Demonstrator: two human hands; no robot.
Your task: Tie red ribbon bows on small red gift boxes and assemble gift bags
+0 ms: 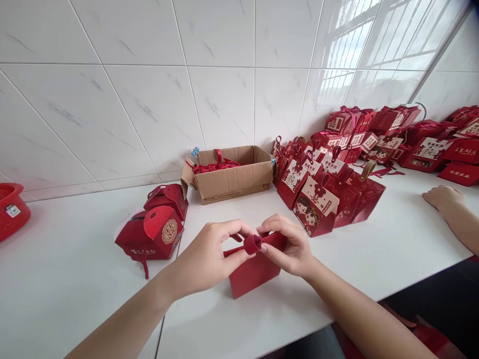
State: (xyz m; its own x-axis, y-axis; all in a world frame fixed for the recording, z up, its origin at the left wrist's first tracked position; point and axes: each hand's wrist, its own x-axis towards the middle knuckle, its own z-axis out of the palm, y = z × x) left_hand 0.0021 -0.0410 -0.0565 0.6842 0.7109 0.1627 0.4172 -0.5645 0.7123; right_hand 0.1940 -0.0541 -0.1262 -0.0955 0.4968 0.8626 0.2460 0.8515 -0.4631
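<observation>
A plain red gift box (254, 275) stands on the white table in front of me, its top edges drawn together. A dark red strap (251, 244) makes a small loop at the top of the box. My left hand (220, 249) pinches the strap from the left, thumb in front and fingers behind. From the right, my right hand (286, 244) is closed on the strap's other side and the box's top edge. The fingertips of both hands nearly meet at the loop, and some are hidden behind it.
Behind the box stands an open cardboard carton (235, 187) with red straps in it. Two red boxes (149, 232) sit to the left, near a red basket (13, 209). Several finished gift boxes (316, 204) crowd the right. Another person's hand (445, 197) rests at far right.
</observation>
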